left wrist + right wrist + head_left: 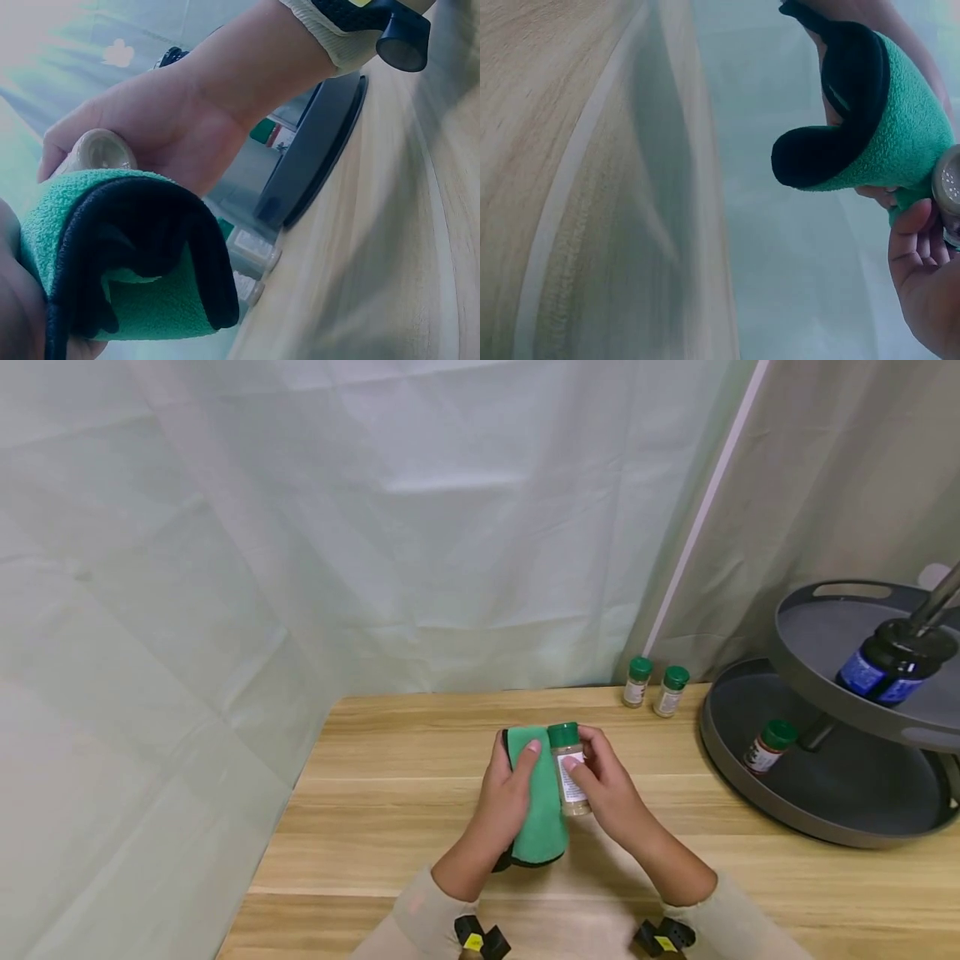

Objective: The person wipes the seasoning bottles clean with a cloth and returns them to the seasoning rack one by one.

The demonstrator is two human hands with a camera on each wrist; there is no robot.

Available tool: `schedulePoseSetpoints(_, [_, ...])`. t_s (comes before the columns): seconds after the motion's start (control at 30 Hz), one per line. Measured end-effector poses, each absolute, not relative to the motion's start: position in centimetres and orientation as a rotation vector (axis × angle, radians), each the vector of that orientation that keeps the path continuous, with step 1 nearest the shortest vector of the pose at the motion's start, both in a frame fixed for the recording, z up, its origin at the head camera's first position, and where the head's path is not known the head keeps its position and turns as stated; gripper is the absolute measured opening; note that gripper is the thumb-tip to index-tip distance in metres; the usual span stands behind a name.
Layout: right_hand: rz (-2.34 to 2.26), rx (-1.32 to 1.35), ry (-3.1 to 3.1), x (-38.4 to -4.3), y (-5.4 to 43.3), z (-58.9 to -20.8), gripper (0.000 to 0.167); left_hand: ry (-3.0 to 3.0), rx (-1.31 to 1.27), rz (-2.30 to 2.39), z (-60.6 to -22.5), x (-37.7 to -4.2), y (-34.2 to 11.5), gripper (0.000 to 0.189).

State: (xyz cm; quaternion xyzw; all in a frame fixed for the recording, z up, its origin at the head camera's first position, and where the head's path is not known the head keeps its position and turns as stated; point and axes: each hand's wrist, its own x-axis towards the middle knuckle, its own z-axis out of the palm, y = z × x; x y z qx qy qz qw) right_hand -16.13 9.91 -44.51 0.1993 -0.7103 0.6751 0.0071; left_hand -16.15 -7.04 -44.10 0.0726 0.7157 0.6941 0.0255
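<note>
In the head view my left hand (504, 797) grips a folded green cloth (542, 810) with a dark edging, the thumb lying across its front. My right hand (613, 789) holds a spice jar (573, 777) with a green cap and a white label, the thumb on the label. Jar and cloth are side by side and touching, above the table. From the left wrist the cloth (127, 300) shows its dark inner side, and the jar's base (105, 154) peeks out behind it. The right wrist view catches the jar (949, 187) only at the frame's edge.
Two more green-capped spice jars, one (637, 683) beside the other (671, 692), stand at the table's back edge. At the right is a dark two-tier tray (720, 760); a red-and-green jar (768, 747) sits on its lower tier, a blue-labelled dark jar (892, 664) on the upper.
</note>
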Motion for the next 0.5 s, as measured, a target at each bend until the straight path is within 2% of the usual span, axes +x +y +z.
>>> schedulePoseSetpoints(0.5, [2.020,0.298,-2.135,-16.71,10.35,-44.93,0.036,2.191,0.456,1.946,-44.23,-15.45,-6.51,0.033])
